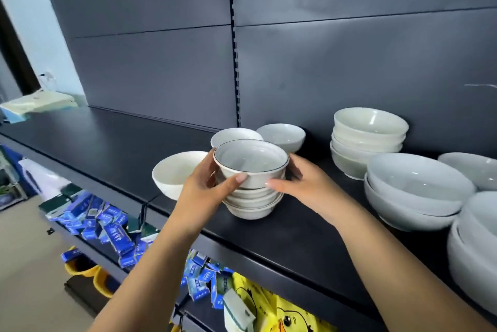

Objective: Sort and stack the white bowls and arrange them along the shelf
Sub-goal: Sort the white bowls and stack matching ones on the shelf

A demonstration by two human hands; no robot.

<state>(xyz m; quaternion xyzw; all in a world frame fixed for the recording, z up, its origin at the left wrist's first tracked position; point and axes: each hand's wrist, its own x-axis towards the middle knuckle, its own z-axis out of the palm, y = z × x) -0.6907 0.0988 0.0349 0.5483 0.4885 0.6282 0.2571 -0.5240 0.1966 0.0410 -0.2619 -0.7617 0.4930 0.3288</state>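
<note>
— Gripping the dark-rimmed bowl (251, 163) from both sides: left hand (207, 186) wrapped on its left wall, thumb laid across the front; right hand (301, 183) pressed to its right wall, thumb tip touching the front near the left thumb.

— Sitting where?

— Topmost on a stack of rimmed bowls (251, 202), nested, base of the stack down on the black shelf (113, 143), close to the front edge. Tilted slightly, or so it seems; hard to tell whether fully seated in the bowl below.

— And nearby?

— Just left, a single cream bowl (174, 173), partly hidden behind the left wrist. Behind the stack, two lone white bowls: one (234, 136) directly at the back, another (282, 136) to its right, against the dark back panel (349, 62).

— Further right?

— Well apart from the hands, a tall stack of pale bowls (368, 140) near the panel. In front of that, a low stack of wide bowls (414, 192). Beyond, a shallow bowl (473, 169) at the frame's edge, and a blurred stack of large bowls (478, 251) cut off at the right.

— Below?

— Scattered blue boxes (113, 232) on the lower shelf, plus a yellow duck-print bag (282, 310).
</note>
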